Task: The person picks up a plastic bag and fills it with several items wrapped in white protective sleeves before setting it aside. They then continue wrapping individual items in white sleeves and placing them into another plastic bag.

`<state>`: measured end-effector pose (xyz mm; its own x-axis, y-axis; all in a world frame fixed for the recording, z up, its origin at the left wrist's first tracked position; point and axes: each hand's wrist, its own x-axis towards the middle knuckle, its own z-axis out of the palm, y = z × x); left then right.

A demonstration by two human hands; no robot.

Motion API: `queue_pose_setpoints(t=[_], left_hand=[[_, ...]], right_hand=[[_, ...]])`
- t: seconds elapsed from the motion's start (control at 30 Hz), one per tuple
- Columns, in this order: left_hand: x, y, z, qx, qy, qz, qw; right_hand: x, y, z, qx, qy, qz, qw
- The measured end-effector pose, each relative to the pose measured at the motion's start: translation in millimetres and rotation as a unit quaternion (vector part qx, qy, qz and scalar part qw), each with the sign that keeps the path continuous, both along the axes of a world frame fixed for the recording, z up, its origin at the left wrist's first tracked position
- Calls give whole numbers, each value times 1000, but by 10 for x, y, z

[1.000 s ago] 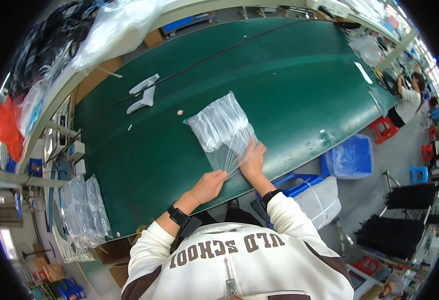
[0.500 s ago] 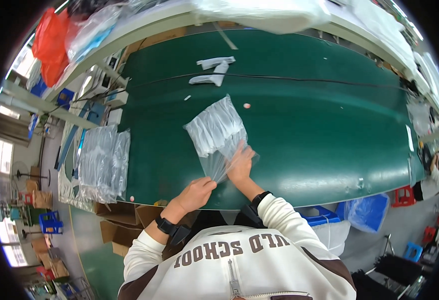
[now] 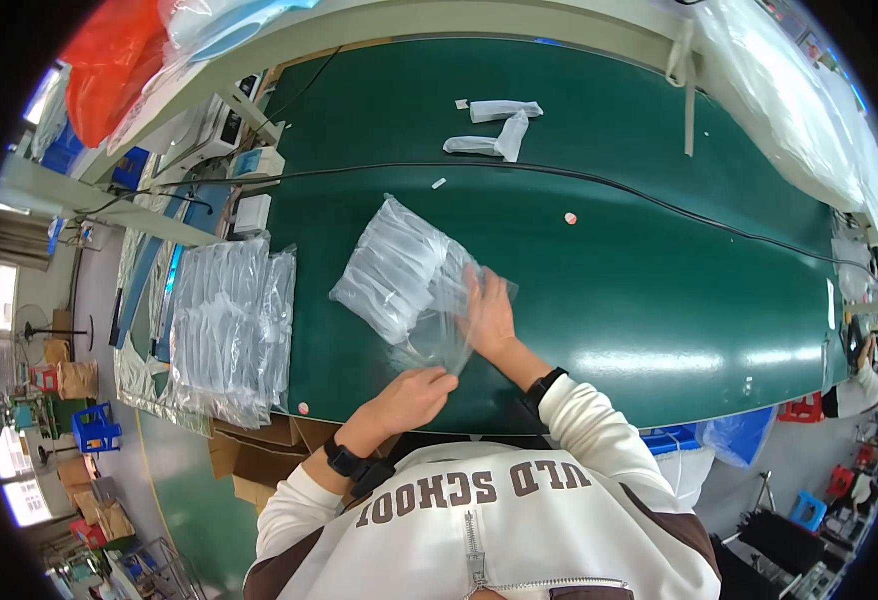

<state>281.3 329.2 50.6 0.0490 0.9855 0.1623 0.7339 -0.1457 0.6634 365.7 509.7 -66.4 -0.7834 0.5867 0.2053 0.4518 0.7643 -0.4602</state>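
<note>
A clear plastic bag (image 3: 437, 338) packed with a row of white, translucent wrapped pieces (image 3: 391, 268) lies tilted on the green tabletop, its loose end toward me. My left hand (image 3: 411, 400) is closed, pinching the near edge of that loose end. On the right side of the bag, my right hand (image 3: 491, 315) rests with fingers stretched out against the thin film. Part of the film spreads past those fingertips. What the pieces are cannot be made out through the plastic.
More filled clear bags (image 3: 227, 330) lie at the table's left edge. Three white strips (image 3: 504, 112) sit farther back, beyond a black cable (image 3: 559, 172) crossing the table. A small pinkish round bit (image 3: 570, 218) lies right of the bag. Cardboard boxes (image 3: 259, 460) stand below the left edge.
The packed bag has turned, its far end swinging left. My right hand's fingers have straightened along the film, while my left hand keeps its pinch. The head view has shifted.
</note>
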Motion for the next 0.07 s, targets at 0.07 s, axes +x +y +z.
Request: queue_pose_setpoints(t=[0.07], left_hand=[[-74, 115, -130, -19, -31, -37, 999]], right_hand=[[8, 96, -9, -1, 10, -13, 1000]])
